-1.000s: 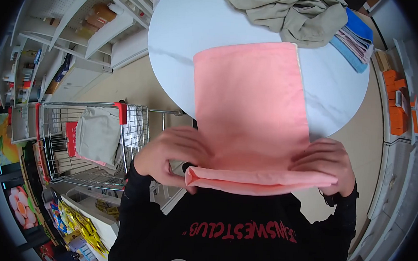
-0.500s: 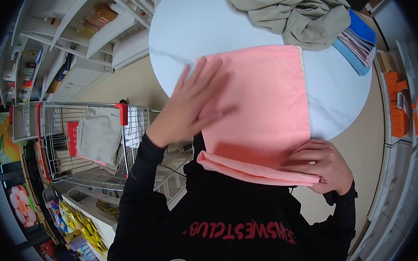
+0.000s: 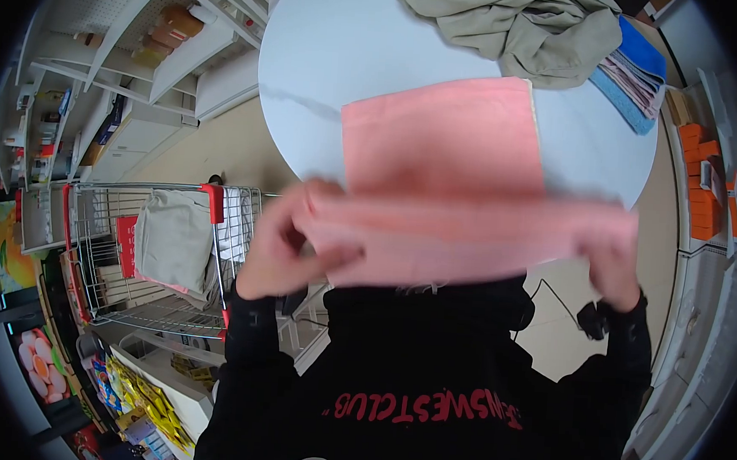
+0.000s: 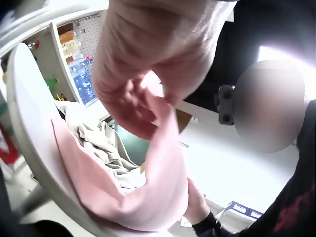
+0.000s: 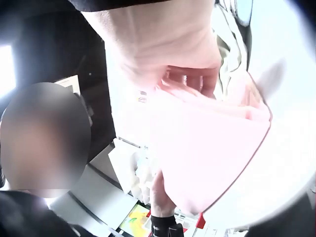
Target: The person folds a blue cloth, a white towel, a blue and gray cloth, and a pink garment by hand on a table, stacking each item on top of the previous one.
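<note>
Pink cloth (image 3: 446, 133) lies flat on the round white table (image 3: 312, 49), and its near part is lifted in a folded band above the table's front edge. At that band's left end my left hand (image 3: 287, 246) pinches the cloth; the left wrist view shows the thumb and fingers of the left hand (image 4: 148, 64) closed on a corner of the cloth (image 4: 165, 173). My right hand (image 3: 615, 266), blurred, grips the band's right end. In the right wrist view the right hand (image 5: 163, 49) has its fingers curled round the pink cloth (image 5: 202, 148).
A crumpled grey-green cloth (image 3: 532, 33) lies at the table's back, beside a folded blue and striped stack (image 3: 631, 73). To the left stands a shopping cart (image 3: 153, 310) with folded grey clothing (image 3: 174, 239). Shelves (image 3: 134, 55) line the left side.
My left hand has come back from the flat cloth to the near fold and grips it. Both hands hold the near part higher and farther forward, and it spreads wider.
</note>
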A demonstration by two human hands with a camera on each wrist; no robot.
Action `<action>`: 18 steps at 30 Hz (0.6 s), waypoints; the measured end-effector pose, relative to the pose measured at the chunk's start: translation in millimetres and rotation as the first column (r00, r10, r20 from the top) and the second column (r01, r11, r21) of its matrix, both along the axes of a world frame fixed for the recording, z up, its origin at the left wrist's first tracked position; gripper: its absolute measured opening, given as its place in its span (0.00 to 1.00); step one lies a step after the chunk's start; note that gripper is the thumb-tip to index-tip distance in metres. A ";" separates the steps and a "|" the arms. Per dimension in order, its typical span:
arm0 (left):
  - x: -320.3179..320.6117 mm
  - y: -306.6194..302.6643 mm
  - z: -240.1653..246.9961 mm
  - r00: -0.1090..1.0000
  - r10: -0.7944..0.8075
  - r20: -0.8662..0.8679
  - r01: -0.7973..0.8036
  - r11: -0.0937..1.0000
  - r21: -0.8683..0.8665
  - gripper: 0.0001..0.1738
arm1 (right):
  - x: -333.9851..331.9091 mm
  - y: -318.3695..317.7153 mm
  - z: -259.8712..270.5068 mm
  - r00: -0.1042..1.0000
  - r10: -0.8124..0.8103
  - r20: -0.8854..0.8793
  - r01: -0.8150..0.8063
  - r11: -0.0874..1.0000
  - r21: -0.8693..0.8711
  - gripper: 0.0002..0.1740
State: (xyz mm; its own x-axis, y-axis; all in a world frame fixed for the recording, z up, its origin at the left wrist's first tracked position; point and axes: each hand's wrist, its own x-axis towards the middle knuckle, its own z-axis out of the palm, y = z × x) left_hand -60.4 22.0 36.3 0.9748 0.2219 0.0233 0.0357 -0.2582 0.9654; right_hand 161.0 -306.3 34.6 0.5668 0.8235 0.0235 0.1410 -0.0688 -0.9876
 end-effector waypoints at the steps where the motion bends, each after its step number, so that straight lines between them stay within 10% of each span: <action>1: 16.7 -0.8 6.8 0.989 0.141 -0.047 -0.142 0.990 -0.020 0.29 | 9.2 19.4 3.0 0.992 -0.123 -0.023 0.122 0.991 -0.047 0.17; 4: 71.0 -1.9 -2.4 0.944 0.328 -0.043 -0.324 0.892 -0.315 0.31 | 38.5 87.5 4.3 0.954 -0.215 -0.208 0.222 0.975 0.009 0.28; 7: 78.9 15.2 -29.4 0.930 0.354 -0.100 -0.311 0.901 0.303 0.31 | 66.8 89.9 -21.4 0.966 -0.197 -0.168 0.179 0.977 -0.119 0.31; 18: 65.3 10.4 -32.2 0.931 0.346 -0.118 -0.315 0.922 0.224 0.40 | 70.9 79.2 -32.9 0.991 -0.100 -0.089 0.088 0.987 -0.132 0.39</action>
State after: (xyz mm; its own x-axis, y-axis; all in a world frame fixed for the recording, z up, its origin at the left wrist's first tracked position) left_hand 4.9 32.3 4.1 0.8416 0.5384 -0.0427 0.2942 -0.3908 0.8722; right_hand 231.9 -227.1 1.7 0.6367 0.7591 -0.1357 0.0340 -0.2035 -0.9785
